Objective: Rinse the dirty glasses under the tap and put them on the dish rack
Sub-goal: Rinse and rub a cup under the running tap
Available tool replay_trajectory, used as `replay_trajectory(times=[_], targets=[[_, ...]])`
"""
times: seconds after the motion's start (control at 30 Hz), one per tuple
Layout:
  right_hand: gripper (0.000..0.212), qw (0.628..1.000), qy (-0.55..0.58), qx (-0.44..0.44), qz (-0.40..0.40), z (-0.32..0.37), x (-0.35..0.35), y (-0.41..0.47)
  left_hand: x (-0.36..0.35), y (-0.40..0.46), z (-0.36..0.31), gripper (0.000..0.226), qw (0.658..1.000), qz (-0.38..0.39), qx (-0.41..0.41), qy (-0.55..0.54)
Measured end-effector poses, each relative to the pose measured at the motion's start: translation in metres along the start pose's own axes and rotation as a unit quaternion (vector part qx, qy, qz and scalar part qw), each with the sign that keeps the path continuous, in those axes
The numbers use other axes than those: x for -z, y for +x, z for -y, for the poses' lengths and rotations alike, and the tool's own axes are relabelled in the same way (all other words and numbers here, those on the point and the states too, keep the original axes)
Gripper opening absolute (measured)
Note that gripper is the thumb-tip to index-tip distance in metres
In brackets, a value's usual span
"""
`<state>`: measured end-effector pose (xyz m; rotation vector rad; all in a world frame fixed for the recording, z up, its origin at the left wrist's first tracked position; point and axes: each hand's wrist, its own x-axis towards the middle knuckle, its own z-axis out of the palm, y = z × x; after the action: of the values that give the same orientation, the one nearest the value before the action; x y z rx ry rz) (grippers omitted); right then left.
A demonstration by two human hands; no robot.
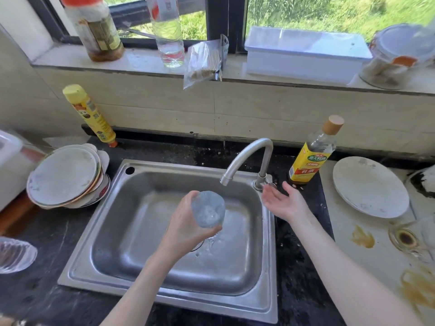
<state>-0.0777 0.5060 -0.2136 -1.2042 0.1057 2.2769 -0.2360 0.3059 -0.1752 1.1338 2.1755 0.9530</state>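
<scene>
My left hand grips a clear glass over the steel sink, its base turned toward me, just below the tap spout. Water spills from the glass toward the drain. My right hand hovers open, palm up, beside the tap handle at the sink's right rim and holds nothing. A dirty glass with brown residue stands on the right counter. Another clear ribbed glass lies at the left edge.
Stacked plates sit left of the sink, and a white plate lies to its right. A yellow-labelled bottle stands behind the tap, a yellow bottle at back left. Brown stains mark the right counter. Bottles and a white box line the windowsill.
</scene>
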Motion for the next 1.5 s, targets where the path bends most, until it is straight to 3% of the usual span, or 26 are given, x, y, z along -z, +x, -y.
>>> replay_trajectory(times=[0.13, 0.23, 0.37, 0.57, 0.73, 0.83, 0.87, 0.97, 1.07, 1.13, 1.27, 1.5], targets=[[0.034, 0.975, -0.207, -0.076, -0.039, -0.051, 0.027, -0.022, -0.005, -0.001, -0.007, 0.062, 0.999, 0.003, 0.017, -0.035], [0.050, 0.952, -0.249, -0.175, -0.045, -0.093, 0.045, -0.033, -0.013, -0.001, -0.011, 0.068, 0.995, -0.004, 0.060, -0.077], [0.078, 0.965, -0.164, -0.206, 0.008, -0.108, 0.034, -0.035, -0.028, -0.001, -0.007, 0.085, 0.993, -0.022, 0.074, -0.085], [0.073, 0.977, -0.026, -0.208, 0.043, -0.103, 0.023, -0.040, -0.040, -0.009, -0.007, 0.077, 0.988, -0.025, 0.035, -0.145], [0.065, 0.990, -0.099, -0.090, 0.037, -0.093, 0.023, -0.041, -0.039, -0.008, -0.001, 0.070, 0.986, 0.043, 0.040, -0.158], [0.028, 0.979, -0.198, -0.004, 0.039, -0.083, 0.023, -0.045, -0.037, -0.008, 0.003, 0.083, 0.980, 0.092, 0.087, -0.156], [0.026, 0.974, -0.224, 0.016, 0.042, -0.080, 0.023, -0.048, -0.036, -0.009, 0.003, 0.086, 0.975, 0.109, 0.101, -0.167], [0.046, 0.952, -0.293, 0.077, 0.045, -0.072, 0.023, -0.050, -0.032, -0.011, 0.001, 0.093, 0.963, 0.150, 0.124, -0.187], [0.054, 0.911, -0.384, 0.144, 0.044, -0.069, 0.019, -0.060, -0.027, -0.011, -0.007, 0.080, 0.962, 0.177, 0.127, -0.165], [0.051, 0.881, -0.430, 0.194, 0.029, -0.069, 0.013, -0.067, -0.024, -0.009, -0.009, 0.079, 0.974, 0.181, 0.101, -0.093], [0.066, 0.798, -0.532, 0.283, -0.010, -0.072, 0.007, -0.068, -0.018, -0.005, -0.015, 0.089, 0.981, 0.187, 0.044, -0.002], [0.078, 0.740, -0.574, 0.350, -0.016, -0.091, -0.002, -0.088, -0.009, 0.002, -0.011, 0.093, 0.983, 0.163, -0.047, 0.072]])
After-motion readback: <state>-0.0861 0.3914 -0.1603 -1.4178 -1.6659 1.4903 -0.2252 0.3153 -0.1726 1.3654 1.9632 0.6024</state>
